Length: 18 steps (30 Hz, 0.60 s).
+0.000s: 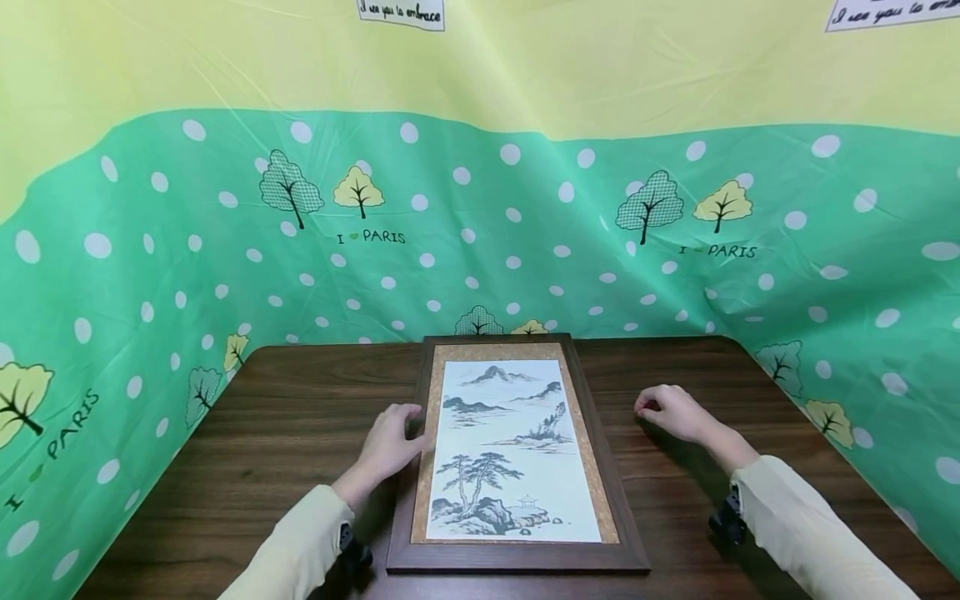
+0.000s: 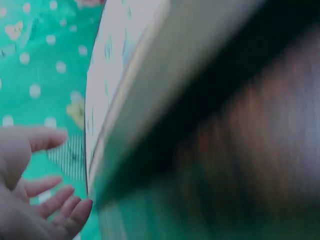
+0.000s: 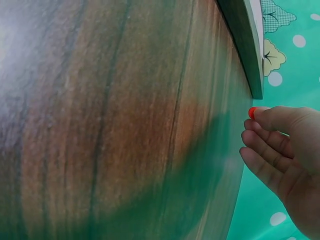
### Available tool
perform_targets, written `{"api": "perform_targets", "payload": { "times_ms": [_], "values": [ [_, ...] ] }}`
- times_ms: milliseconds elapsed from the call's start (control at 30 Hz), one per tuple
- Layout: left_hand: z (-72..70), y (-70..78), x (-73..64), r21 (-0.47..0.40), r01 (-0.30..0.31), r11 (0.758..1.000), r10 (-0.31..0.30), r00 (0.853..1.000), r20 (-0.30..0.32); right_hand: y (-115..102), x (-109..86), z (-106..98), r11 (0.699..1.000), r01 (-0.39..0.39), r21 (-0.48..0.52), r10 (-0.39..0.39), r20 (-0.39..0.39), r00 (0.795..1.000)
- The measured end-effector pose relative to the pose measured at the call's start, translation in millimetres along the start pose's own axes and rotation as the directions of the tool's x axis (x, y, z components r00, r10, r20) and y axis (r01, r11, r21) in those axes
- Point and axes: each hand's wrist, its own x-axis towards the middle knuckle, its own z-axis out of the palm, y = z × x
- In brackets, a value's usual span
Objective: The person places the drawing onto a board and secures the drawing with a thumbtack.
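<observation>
A framed ink landscape picture (image 1: 510,450), with mountains, pines and a pavilion, lies on the brown wooden table. My left hand (image 1: 390,446) is at the frame's left side, its thumb overlapping the border in the head view. In the left wrist view, that hand (image 2: 40,185) has thumb and fingers spread apart beside the frame's edge. To the right of the picture, my right hand (image 1: 675,412) is over the table, apart from the frame, with fingers loosely bent. The right wrist view shows a small bright orange-red spot at the thumb (image 3: 267,117) tip, close to the index finger.
The dark wood table (image 1: 300,400) has rounded far corners. Behind it hangs a green and yellow curtain (image 1: 487,217) with white dots and printed trees, which also drops along both sides. The frame's far end reaches the table's back edge. Dark wrist devices (image 1: 727,517) sit at both sleeves.
</observation>
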Motion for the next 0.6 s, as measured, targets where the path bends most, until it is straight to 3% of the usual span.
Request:
{"api": "perform_targets", "payload": {
  "times_ms": [133,300,600],
  "values": [
    [-10.5,-18.7,4.7,0.019,-0.032,0.999,0.03,0.997,0.071,-1,4.1,1,1.0,0.012,0.011,-0.012,0.003,1.0],
    [-13.3,-34.8,5.0,0.019,-0.037,0.999,0.034,0.987,0.155,-5,11.0,3,0.999,0.03,0.031,-0.03,0.005,1.0],
    [-10.6,-41.5,2.9,0.003,-0.054,0.999,0.053,0.978,0.204,-14,23.5,6,0.995,0.038,0.087,-0.04,0.015,0.999]
  ]
}}
